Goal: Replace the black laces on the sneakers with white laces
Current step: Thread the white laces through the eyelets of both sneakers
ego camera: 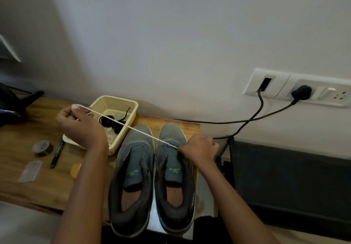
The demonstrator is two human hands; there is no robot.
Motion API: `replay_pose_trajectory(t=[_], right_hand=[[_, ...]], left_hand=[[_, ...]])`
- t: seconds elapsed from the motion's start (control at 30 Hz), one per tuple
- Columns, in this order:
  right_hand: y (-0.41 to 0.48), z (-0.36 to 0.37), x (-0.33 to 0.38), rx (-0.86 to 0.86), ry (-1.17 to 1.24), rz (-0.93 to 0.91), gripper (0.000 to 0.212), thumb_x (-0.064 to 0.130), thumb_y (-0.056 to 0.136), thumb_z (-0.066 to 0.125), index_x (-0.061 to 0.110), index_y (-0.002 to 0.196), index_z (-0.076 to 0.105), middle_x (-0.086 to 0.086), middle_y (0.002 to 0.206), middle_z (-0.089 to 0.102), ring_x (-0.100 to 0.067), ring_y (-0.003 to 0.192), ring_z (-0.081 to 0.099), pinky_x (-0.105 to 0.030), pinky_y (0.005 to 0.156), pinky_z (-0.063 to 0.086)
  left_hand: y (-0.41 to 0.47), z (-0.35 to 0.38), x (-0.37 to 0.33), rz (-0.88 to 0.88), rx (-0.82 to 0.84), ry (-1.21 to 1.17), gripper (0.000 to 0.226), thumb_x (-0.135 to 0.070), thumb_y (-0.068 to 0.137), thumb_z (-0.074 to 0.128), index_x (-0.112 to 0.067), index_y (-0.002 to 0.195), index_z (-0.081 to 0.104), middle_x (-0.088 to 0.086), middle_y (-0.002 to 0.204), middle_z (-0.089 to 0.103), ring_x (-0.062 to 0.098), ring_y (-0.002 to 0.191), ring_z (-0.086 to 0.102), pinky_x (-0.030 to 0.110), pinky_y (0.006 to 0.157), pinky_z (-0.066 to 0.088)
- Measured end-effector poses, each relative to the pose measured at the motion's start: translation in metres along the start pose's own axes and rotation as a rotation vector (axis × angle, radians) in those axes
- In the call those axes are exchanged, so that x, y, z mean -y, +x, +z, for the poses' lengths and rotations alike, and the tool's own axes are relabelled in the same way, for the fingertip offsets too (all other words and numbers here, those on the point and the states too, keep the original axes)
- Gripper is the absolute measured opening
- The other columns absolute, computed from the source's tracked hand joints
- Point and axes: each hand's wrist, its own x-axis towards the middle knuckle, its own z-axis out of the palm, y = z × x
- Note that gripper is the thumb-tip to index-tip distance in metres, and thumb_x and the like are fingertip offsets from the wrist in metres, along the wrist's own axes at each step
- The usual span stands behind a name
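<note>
Sneakers (136,141): standing side by side on the bench (38,186), toes pointing to 12 o'clock.
White lace (133,128): stretching taut from 10 o'clock to the 3 o'clock sneaker.
Left hand (81,128): gripping the lace's upper end.
Right hand (199,149): pinching its lower end.
Black laces (110,124): lying in the basket (114,100) at 11 o'clock.

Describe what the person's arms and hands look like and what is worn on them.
Both arms are bare to the frame's lower edge: no sleeve shows on the left forearm or the right forearm. The left hand and right hand wear no gloves, and neither wrist carries a watch or bracelet.
</note>
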Motion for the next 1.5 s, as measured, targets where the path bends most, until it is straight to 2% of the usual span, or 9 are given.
replay_pose_trajectory(t=[0.2, 0.3, 0.4, 0.6, 0.83, 1.0, 1.23, 1.37, 1.5], right_hand=[[0.011, -0.009, -0.001, 0.006, 0.109, 0.04, 0.033, 0.051, 0.077, 0.068, 0.017, 0.078, 0.066, -0.002, 0.094, 0.061, -0.026, 0.115, 0.039, -0.038, 0.091, 0.029], [0.02, -0.019, 0.002, -0.125, 0.571, -0.062, 0.011, 0.026, 0.078, 0.069, 0.021, 0.069, 0.07, 0.01, 0.078, 0.062, -0.024, 0.114, 0.042, -0.036, 0.09, 0.037], [0.019, -0.032, 0.009, -0.065, 0.934, -0.193, 0.027, 0.008, 0.077, 0.066, 0.034, 0.07, 0.071, 0.008, 0.109, 0.063, -0.018, 0.119, 0.047, -0.034, 0.102, 0.039], [0.01, -0.036, 0.018, 0.108, 0.922, -0.319, 0.006, 0.004, 0.08, 0.069, 0.006, 0.077, 0.072, 0.002, 0.092, 0.066, -0.016, 0.094, 0.063, -0.026, 0.085, 0.05], [0.025, -0.042, 0.001, -0.438, 0.836, -0.053, 0.011, 0.007, 0.085, 0.059, 0.007, 0.075, 0.065, -0.004, 0.076, 0.062, -0.009, 0.066, 0.052, -0.015, 0.055, 0.038], [0.032, -0.04, -0.011, -0.608, 0.821, 0.041, 0.011, 0.01, 0.086, 0.057, 0.011, 0.076, 0.061, -0.014, 0.094, 0.065, -0.021, 0.08, 0.058, -0.022, 0.057, 0.039], [0.033, -0.032, -0.007, -0.363, 0.674, -0.21, 0.017, 0.014, 0.082, 0.063, 0.027, 0.072, 0.063, -0.001, 0.088, 0.066, -0.029, 0.101, 0.056, -0.043, 0.092, 0.044], [0.022, -0.038, 0.005, -0.218, 0.703, -0.364, 0.02, 0.017, 0.083, 0.068, 0.034, 0.074, 0.064, 0.006, 0.094, 0.056, -0.024, 0.113, 0.047, -0.021, 0.09, 0.034], [0.018, -0.04, 0.008, -0.285, 0.709, -0.344, 0.01, 0.015, 0.086, 0.065, 0.024, 0.082, 0.067, 0.003, 0.099, 0.054, -0.019, 0.113, 0.042, 0.007, 0.074, 0.024]], left_hand=[[-0.027, 0.009, -0.013, -0.041, 0.476, 0.031, 0.004, -0.016, 0.093, 0.056, -0.015, 0.089, 0.055, 0.001, 0.079, 0.065, 0.005, 0.062, 0.06, 0.016, 0.059, 0.048], [-0.051, 0.015, -0.02, 0.007, 0.933, 0.193, 0.003, -0.013, 0.088, 0.065, -0.012, 0.088, 0.061, 0.006, 0.082, 0.066, 0.006, 0.064, 0.061, 0.015, 0.059, 0.049], [-0.067, 0.018, -0.018, 0.03, 1.283, 0.33, 0.009, -0.012, 0.084, 0.069, -0.017, 0.079, 0.064, -0.001, 0.075, 0.066, 0.001, 0.055, 0.058, 0.017, 0.062, 0.05], [-0.077, 0.025, -0.018, 0.02, 1.297, 0.26, 0.006, -0.011, 0.085, 0.069, -0.014, 0.08, 0.065, 0.0, 0.072, 0.065, 0.0, 0.056, 0.056, 0.014, 0.058, 0.047], [-0.051, 0.017, -0.013, -0.036, 1.153, 0.226, 0.008, -0.011, 0.086, 0.066, -0.017, 0.081, 0.068, -0.007, 0.066, 0.064, -0.003, 0.052, 0.053, 0.01, 0.059, 0.046], [-0.047, 0.016, -0.009, -0.123, 1.036, 0.163, 0.01, -0.012, 0.091, 0.061, -0.016, 0.082, 0.064, 0.0, 0.074, 0.063, 0.002, 0.064, 0.059, 0.014, 0.066, 0.049], [-0.065, 0.023, -0.011, -0.01, 1.148, 0.211, 0.017, -0.008, 0.092, 0.058, -0.02, 0.101, 0.066, -0.006, 0.094, 0.067, -0.005, 0.077, 0.06, 0.006, 0.07, 0.047], [-0.085, 0.028, -0.011, 0.12, 1.309, 0.292, 0.036, -0.016, 0.09, 0.063, -0.022, 0.125, 0.06, -0.013, 0.118, 0.056, 0.001, 0.105, 0.05, 0.017, 0.086, 0.04], [-0.088, 0.028, -0.008, 0.122, 1.298, 0.303, 0.008, -0.018, 0.091, 0.061, -0.017, 0.091, 0.069, -0.007, 0.083, 0.067, 0.003, 0.079, 0.06, 0.018, 0.075, 0.045]])
